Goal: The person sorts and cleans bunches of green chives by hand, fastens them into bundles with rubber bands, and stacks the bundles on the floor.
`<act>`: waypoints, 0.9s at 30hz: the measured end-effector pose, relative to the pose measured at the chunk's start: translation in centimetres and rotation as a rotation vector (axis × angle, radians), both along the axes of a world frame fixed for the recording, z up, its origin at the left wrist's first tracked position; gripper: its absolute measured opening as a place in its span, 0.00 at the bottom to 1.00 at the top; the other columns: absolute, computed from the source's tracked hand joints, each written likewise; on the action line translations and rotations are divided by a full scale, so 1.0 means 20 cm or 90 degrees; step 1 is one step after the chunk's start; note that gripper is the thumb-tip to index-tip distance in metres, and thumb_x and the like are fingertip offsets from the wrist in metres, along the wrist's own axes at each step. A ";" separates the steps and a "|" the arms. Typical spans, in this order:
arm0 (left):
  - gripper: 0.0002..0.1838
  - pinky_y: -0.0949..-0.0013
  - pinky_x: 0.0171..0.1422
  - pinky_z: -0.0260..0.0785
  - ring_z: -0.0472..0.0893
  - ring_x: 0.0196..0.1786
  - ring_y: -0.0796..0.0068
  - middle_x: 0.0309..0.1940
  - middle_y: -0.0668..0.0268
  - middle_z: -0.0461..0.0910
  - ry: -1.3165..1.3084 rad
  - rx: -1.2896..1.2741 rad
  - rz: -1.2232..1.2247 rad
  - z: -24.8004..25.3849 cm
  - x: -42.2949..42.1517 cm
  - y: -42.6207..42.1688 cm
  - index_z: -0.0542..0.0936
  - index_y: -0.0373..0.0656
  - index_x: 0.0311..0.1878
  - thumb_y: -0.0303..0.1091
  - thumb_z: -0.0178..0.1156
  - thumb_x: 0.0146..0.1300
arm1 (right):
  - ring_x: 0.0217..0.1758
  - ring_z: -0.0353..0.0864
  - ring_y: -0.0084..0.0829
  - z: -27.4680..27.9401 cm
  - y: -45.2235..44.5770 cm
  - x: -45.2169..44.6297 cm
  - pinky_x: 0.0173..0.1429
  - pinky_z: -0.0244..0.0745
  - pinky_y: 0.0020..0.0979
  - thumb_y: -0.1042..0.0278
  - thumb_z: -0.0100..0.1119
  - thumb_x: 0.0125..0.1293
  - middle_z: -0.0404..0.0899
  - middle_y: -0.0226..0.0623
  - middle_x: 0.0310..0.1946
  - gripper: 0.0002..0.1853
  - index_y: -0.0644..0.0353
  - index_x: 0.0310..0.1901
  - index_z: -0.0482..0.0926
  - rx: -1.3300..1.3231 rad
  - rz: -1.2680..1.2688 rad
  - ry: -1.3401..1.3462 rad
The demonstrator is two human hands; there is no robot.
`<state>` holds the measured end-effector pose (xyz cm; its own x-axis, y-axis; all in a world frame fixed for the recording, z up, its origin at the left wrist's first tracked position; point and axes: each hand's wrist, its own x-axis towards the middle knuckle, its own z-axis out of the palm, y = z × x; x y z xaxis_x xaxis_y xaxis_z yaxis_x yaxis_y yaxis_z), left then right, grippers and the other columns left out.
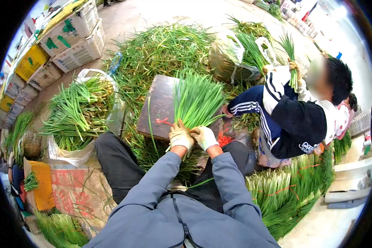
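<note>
A fanned bunch of green garlic chives [197,99] lies with its leaves over a dark brown box [155,99], its base toward me. My left hand [180,137], in a pale work glove, is closed around the base of the bunch. Right beside it, my right hand [204,137], gloved too, has its fingers closed at the right side of the same base. A thin red tie [164,122] sticks out to the left above my left hand. One loose leaf [151,120] hangs over the box's front edge. The stem ends are mostly hidden by the gloves.
Loose leaves [165,49] are heaped behind the box. An open bag of chives [80,111] stands at left. A co-worker [297,107] sits at right, holding a small bunch [288,53]. Tied bundles [293,182] stand at lower right, and crates [76,37] are stacked at far left.
</note>
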<state>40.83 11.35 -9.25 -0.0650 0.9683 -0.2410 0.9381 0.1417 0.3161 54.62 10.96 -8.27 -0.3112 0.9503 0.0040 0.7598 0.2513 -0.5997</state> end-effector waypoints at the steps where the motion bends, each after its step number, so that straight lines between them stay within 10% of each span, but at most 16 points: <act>1: 0.51 0.51 0.70 0.66 0.69 0.69 0.47 0.68 0.44 0.66 -0.019 -0.022 0.001 0.01 -0.01 0.00 0.53 0.33 0.78 0.47 0.65 0.58 | 0.44 0.83 0.48 -0.02 0.02 0.00 0.51 0.78 0.42 0.60 0.66 0.61 0.85 0.45 0.38 0.13 0.58 0.42 0.87 0.030 0.032 -0.030; 5: 0.55 0.52 0.74 0.62 0.65 0.73 0.45 0.70 0.42 0.63 -0.020 -0.066 -0.021 0.08 -0.09 0.02 0.52 0.33 0.78 0.51 0.68 0.55 | 0.47 0.82 0.48 0.01 0.04 -0.03 0.52 0.77 0.44 0.61 0.64 0.62 0.85 0.46 0.37 0.11 0.59 0.39 0.86 -0.023 -0.010 -0.032; 8: 0.56 0.58 0.79 0.57 0.63 0.76 0.47 0.73 0.42 0.64 -0.347 0.045 -0.091 -0.03 -0.37 0.04 0.58 0.33 0.76 0.56 0.72 0.51 | 0.46 0.82 0.50 0.02 0.03 -0.02 0.52 0.76 0.45 0.62 0.64 0.63 0.83 0.48 0.37 0.12 0.60 0.42 0.85 -0.011 -0.005 0.060; 9: 0.42 0.58 0.75 0.63 0.73 0.68 0.45 0.66 0.41 0.73 -0.268 0.202 -0.041 -0.13 -0.45 0.04 0.69 0.33 0.69 0.50 0.69 0.57 | 0.46 0.82 0.50 -0.01 0.03 -0.01 0.52 0.76 0.45 0.61 0.64 0.63 0.83 0.48 0.37 0.12 0.60 0.42 0.85 -0.022 -0.018 0.058; 11: 0.33 0.49 0.61 0.75 0.80 0.59 0.43 0.54 0.39 0.81 -0.363 0.021 0.127 -0.04 -0.61 0.04 0.73 0.32 0.64 0.47 0.64 0.64 | 0.46 0.82 0.50 -0.09 0.04 0.00 0.52 0.76 0.45 0.61 0.64 0.63 0.83 0.49 0.37 0.12 0.60 0.42 0.85 -0.030 -0.035 0.049; 14: 0.21 0.49 0.35 0.77 0.85 0.38 0.45 0.37 0.44 0.84 -0.632 -0.300 0.157 -0.59 -0.91 0.09 0.78 0.36 0.56 0.40 0.60 0.66 | 0.45 0.82 0.50 -0.11 0.04 0.00 0.52 0.76 0.45 0.62 0.63 0.63 0.83 0.49 0.37 0.11 0.60 0.41 0.85 -0.032 -0.039 0.060; 15: 0.16 0.51 0.28 0.72 0.81 0.30 0.48 0.33 0.50 0.81 -0.750 -0.151 0.349 -0.71 -1.00 0.12 0.79 0.39 0.54 0.35 0.57 0.66 | 0.45 0.82 0.51 -0.09 0.05 0.00 0.52 0.76 0.45 0.62 0.63 0.63 0.83 0.49 0.37 0.11 0.60 0.41 0.85 -0.030 -0.040 0.062; 17: 0.18 0.53 0.47 0.78 0.85 0.39 0.54 0.37 0.54 0.85 -0.414 0.209 0.486 -0.66 -1.02 0.14 0.79 0.36 0.54 0.32 0.61 0.61 | 0.45 0.81 0.50 -0.11 0.06 0.00 0.53 0.76 0.45 0.62 0.63 0.64 0.83 0.48 0.37 0.11 0.59 0.41 0.84 -0.102 -0.065 0.028; 21: 0.26 0.58 0.60 0.75 0.86 0.50 0.52 0.44 0.49 0.87 -0.192 0.241 0.311 -0.21 -0.77 0.13 0.78 0.36 0.60 0.38 0.65 0.59 | 0.47 0.81 0.50 -0.01 0.04 -0.01 0.54 0.76 0.45 0.62 0.63 0.65 0.83 0.48 0.38 0.11 0.59 0.42 0.84 -0.080 -0.051 0.050; 24: 0.18 0.59 0.43 0.78 0.85 0.37 0.59 0.37 0.54 0.86 -0.312 0.151 0.320 -0.37 -0.67 0.22 0.80 0.39 0.54 0.35 0.65 0.64 | 0.47 0.81 0.51 0.02 0.05 -0.01 0.54 0.76 0.45 0.61 0.62 0.65 0.83 0.48 0.38 0.11 0.59 0.42 0.84 -0.071 -0.041 0.049; 26: 0.03 0.68 0.23 0.65 0.74 0.22 0.74 0.26 0.64 0.79 -1.018 -0.143 0.483 -0.34 -0.63 0.27 0.80 0.44 0.42 0.31 0.62 0.69 | 0.46 0.81 0.51 -0.04 0.05 0.00 0.53 0.77 0.45 0.60 0.61 0.65 0.83 0.50 0.37 0.12 0.59 0.41 0.84 -0.049 -0.034 0.063; 27: 0.03 0.68 0.23 0.65 0.74 0.22 0.74 0.26 0.64 0.79 -1.017 -0.147 0.479 -0.30 -0.58 0.29 0.80 0.44 0.42 0.31 0.62 0.69 | 0.46 0.81 0.51 -0.04 0.05 0.00 0.53 0.77 0.45 0.60 0.61 0.65 0.83 0.50 0.37 0.12 0.59 0.41 0.84 -0.048 -0.039 0.063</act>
